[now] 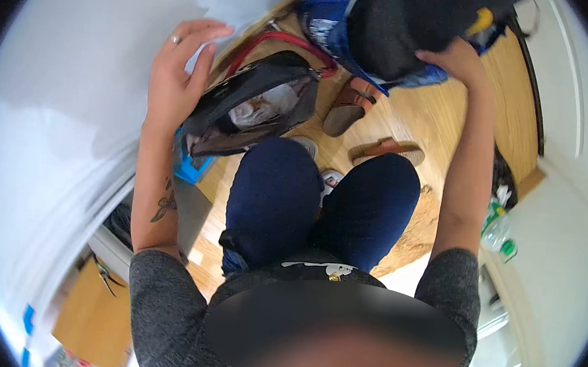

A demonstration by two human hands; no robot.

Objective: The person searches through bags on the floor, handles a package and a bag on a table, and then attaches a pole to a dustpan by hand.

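A: In the head view, how far along are things?
B: A black fabric item [406, 25] sits partly within a blue bag [321, 28]; whether it is going in or coming out, I cannot tell. A black handbag [246, 85] gapes open, pale contents [254, 114] inside, so neither looks closed up
A: And the hands?
B: The right hand [455, 61] grips the black item's near edge, thumb on top, fingers mostly hidden. The left hand [177, 79] is raised and empty, fingers loosely curved, near the handbag
A: What lies between?
B: Brown sandals [346, 111] on the wooden floor [437, 140], just below the blue bag
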